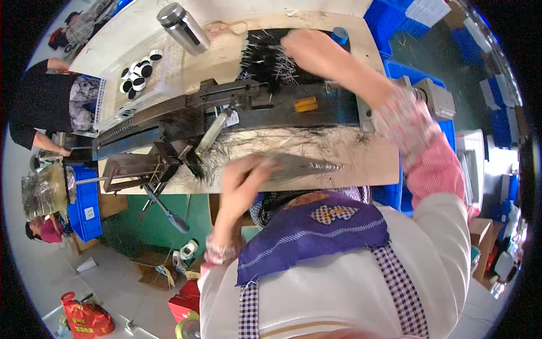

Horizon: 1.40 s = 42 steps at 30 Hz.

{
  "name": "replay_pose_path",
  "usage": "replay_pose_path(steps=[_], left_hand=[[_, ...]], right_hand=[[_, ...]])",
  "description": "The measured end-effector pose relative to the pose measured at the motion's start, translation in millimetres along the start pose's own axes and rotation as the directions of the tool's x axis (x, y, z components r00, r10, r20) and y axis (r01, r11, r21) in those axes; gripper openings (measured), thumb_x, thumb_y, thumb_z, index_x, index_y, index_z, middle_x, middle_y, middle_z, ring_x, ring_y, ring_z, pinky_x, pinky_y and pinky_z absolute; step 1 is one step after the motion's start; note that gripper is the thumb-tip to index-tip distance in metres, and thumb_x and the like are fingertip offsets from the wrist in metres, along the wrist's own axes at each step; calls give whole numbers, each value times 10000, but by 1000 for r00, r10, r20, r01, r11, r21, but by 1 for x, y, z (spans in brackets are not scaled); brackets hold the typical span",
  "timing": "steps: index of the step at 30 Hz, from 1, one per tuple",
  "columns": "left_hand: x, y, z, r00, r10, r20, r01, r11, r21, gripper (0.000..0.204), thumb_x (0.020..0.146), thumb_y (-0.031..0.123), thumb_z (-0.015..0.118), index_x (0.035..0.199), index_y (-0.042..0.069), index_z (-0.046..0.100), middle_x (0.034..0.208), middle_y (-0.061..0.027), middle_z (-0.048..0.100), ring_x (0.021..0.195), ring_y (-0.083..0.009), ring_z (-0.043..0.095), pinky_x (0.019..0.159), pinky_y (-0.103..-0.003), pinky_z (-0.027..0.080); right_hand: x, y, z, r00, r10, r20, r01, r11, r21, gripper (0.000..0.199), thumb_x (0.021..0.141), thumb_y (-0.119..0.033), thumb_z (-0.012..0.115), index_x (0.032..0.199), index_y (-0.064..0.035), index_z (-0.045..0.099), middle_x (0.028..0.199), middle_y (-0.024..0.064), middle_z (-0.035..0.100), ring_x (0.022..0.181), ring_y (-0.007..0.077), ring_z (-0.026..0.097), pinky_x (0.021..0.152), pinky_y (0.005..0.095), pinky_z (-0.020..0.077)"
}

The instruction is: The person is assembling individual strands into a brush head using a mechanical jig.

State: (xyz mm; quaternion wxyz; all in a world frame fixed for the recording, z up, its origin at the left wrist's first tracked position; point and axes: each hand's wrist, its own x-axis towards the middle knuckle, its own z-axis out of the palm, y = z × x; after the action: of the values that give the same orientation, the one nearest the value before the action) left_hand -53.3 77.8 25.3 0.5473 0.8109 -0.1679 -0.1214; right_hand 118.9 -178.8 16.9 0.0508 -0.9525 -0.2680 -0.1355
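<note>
At the near edge of the table, my left hand (243, 178) is curled over the broad end of a bundle of thin grey bristles (293, 165). The bundle lies pointing right and narrows to a twisted, shiny wire-like end. My right hand (305, 50) is stretched to the far side, over a dark pile of loose black and whitish strands (265, 59). Its fingers are bent together and slightly blurred; what they hold, if anything, is too small to make out. Between the hands runs a long dark metal bench fixture (276, 113) with a yellow block (305, 104) on it.
A steel flask (185, 29) and a white basket (101, 107) of black-and-white round caps (135, 73) stand at the back left. A lever handle (175, 221) juts past the near edge. Blue bins (395, 195) border the right side. Another person (42, 104) stands at left.
</note>
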Motion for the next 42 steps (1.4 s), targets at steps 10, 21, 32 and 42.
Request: replay_pose_path(steps=[10,21,32,42], left_hand=[[135,-15,51,982,125,143,-159,954,253,256,831,260,568,754,47,686,690,-179,640,673,-335,651,620,-418,504],[89,-5,-20,562,824,-75,-288,280,916,131,748,55,642,863,86,696,872,-29,626,789,-230,589,661,-336,471],[57,2,-13,952,-85,295,274,-202,-940,495,937,442,491,1094,-24,545,569,-2,423,365,-69,336,325,-211,242],[26,-84,13,935,-312,-165,249,914,-320,271,882,267,634,943,10,573,597,-25,529,459,-97,464,433,-265,370]], right_hand=[[-74,-8,-51,991,-90,101,29,871,490,269,753,-182,711,913,-7,584,869,102,561,821,285,585,706,362,474],[-26,-50,0,909,-162,-383,361,767,530,138,795,-144,638,883,-38,642,797,131,625,760,320,618,692,388,505],[-16,-48,16,994,-83,-72,109,830,547,201,787,-166,676,880,12,661,860,139,662,806,320,633,738,376,504],[-50,-75,-8,970,-97,-223,175,915,363,212,766,-70,608,975,-83,638,958,117,584,877,316,619,714,395,525]])
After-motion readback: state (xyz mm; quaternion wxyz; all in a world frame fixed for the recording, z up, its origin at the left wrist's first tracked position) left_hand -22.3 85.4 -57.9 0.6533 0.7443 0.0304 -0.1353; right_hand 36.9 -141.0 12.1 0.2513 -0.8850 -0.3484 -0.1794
